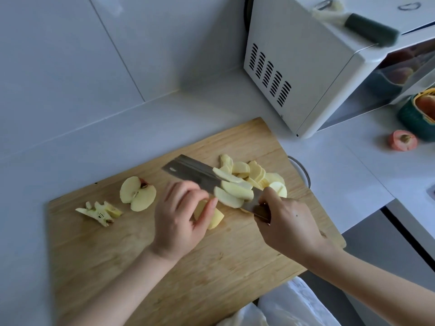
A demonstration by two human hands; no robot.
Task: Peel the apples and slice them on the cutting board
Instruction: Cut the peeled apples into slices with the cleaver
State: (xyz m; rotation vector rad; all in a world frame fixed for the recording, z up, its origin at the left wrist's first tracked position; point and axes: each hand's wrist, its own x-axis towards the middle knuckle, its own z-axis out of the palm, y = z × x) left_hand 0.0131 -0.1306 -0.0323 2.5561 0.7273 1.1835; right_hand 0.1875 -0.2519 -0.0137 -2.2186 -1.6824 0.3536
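A wooden cutting board (pixel 122 260) lies on the white counter. My right hand (pixel 289 227) grips a cleaver (pixel 188 171) by its handle, blade tilted flat, with a few apple slices (pixel 231 190) lying on it. My left hand (pixel 181 217) holds a peeled apple piece (pixel 215 220) against the board beside the blade. A pile of slices (pixel 256 174) sits at the board's far right. A peeled apple half (pixel 137 193) with its core rests to the left, and cut-out core scraps (pixel 100 212) lie further left.
A white microwave (pixel 306 67) stands at the back right with a green-handled peeler (pixel 369 29) on top. A cut apple end (pixel 403 140) and a green basket (pixel 419 114) sit on the counter at right. A white plastic bag (pixel 294 307) hangs below the board's front edge.
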